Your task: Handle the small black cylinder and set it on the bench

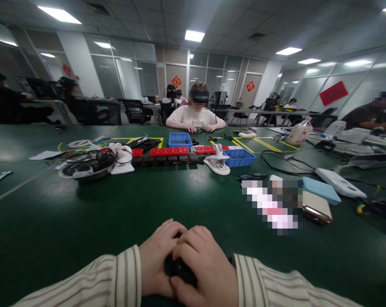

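Observation:
Both hands meet at the near edge of the green table (142, 204). Between them is a smooth, dark, rounded object (183, 270), mostly covered by the fingers, so its kind cannot be made out. My left hand (156, 258) curls round its left side. Over its top and right side wraps my right hand (205, 268), the thumb low in front. The two hands touch at the fingers.
Ahead lie red and black power strips (169, 151), blue bins (240, 157), white clip stands (217, 161) and a metal bowl (84, 170) with cables. At right are a light blue case (321, 190) and a cream box (316, 207). A person (194, 113) sits opposite.

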The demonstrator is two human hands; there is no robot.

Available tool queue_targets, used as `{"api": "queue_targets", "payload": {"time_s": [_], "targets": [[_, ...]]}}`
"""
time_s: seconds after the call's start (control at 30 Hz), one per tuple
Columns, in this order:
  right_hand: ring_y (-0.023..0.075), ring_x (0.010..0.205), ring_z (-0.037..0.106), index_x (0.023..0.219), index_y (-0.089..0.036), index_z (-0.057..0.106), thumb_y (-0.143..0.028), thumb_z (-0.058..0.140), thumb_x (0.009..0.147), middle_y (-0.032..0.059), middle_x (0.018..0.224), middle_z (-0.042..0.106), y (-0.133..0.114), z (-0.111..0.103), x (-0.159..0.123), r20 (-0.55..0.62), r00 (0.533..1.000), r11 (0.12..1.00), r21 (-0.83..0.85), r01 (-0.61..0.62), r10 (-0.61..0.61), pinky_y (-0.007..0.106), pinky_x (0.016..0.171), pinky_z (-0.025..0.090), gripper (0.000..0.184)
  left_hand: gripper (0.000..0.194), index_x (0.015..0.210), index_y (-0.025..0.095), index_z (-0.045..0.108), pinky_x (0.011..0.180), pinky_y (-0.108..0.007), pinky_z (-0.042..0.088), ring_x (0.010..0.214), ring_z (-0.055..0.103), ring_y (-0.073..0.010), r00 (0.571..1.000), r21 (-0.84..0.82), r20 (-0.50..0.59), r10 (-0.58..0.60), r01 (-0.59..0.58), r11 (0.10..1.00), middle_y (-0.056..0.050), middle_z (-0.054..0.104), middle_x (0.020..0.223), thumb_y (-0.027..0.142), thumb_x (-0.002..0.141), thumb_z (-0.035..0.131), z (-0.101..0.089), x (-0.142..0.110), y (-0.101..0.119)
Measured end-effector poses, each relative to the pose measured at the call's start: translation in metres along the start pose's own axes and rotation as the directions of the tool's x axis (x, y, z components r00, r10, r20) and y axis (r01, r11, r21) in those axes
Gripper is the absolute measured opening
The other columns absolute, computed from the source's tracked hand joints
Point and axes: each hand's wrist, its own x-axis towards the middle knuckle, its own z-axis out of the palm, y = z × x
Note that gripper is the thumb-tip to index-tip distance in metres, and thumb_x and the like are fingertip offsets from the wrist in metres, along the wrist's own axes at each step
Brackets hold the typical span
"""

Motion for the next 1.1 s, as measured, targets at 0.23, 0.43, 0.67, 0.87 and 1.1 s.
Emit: {"api": "queue_targets", "payload": {"time_s": [0.23,0.43,0.67,0.87,1.1], "targets": [[0.0122,0.079,0.05,0.075,-0.02,0.051,-0.027,0.038,0.089,-0.0025,0.074,0.058,0.014,0.01,-0.001,-0.006,0.923,0.924,0.0,0.384,-0.384,0.031,0.09,0.031,0.02,0.058,0.095,0.023,0.057,0.101,-0.053,0.021,0.093,0.05,-0.0261,1.0,-0.007,0.029,0.008,-0.008,1.0,-0.003,0.051,0.099,0.038,0.04,0.069,0.0,0.001,-0.004],[0.0155,0.086,0.051,0.089,-0.018,0.05,-0.047,0.025,0.09,0.0032,0.083,0.058,0.003,-0.004,0.004,-0.157,0.95,0.945,0.147,0.293,-0.27,0.034,0.087,0.035,0.038,0.083,0.121,0.021,0.039,0.102,-0.048,0.026,0.111,0.04,-0.0301,0.995,-0.06,-0.094,0.009,-0.015,0.998,-0.009,0.044,0.122,0.05,0.049,0.07,0.002,-0.004,-0.006],[0.0196,0.072,0.045,0.081,-0.015,0.05,-0.073,0.027,0.075,0.0065,0.08,0.053,-0.003,-0.002,0.001,-0.169,0.979,0.992,0.073,-0.105,0.116,0.036,0.069,0.036,0.062,0.084,0.115,0.018,0.042,0.102,-0.058,0.015,0.107,0.043,-0.0319,0.996,0.04,-0.087,0.015,-0.012,0.999,-0.011,0.046,0.116,0.056,0.047,0.071,0.001,-0.007,0.003],[0.0192,0.076,0.044,0.078,-0.016,0.049,-0.043,0.051,0.074,0.0048,0.082,0.052,-0.006,0.003,0.0,-0.041,0.988,0.988,-0.041,-0.152,0.15,0.034,0.069,0.035,0.027,0.053,0.098,0.02,0.052,0.103,-0.054,0.016,0.095,0.05,-0.0257,0.996,0.098,-0.089,-0.029,0.038,0.994,-0.005,0.053,0.098,0.034,0.05,0.07,0.004,-0.006,0.011],[0.0148,0.079,0.048,0.076,-0.018,0.051,-0.027,0.043,0.078,0.0013,0.078,0.056,0.006,0.003,0.001,-0.043,0.977,0.975,0.06,0.212,-0.21,0.029,0.072,0.037,0.012,0.05,0.089,0.022,0.059,0.095,-0.047,0.031,0.09,0.049,-0.0253,1.0,0.014,-0.016,-0.022,0.022,1.0,-0.003,0.051,0.094,0.04,0.045,0.072,0.002,0.001,0.001]]}}
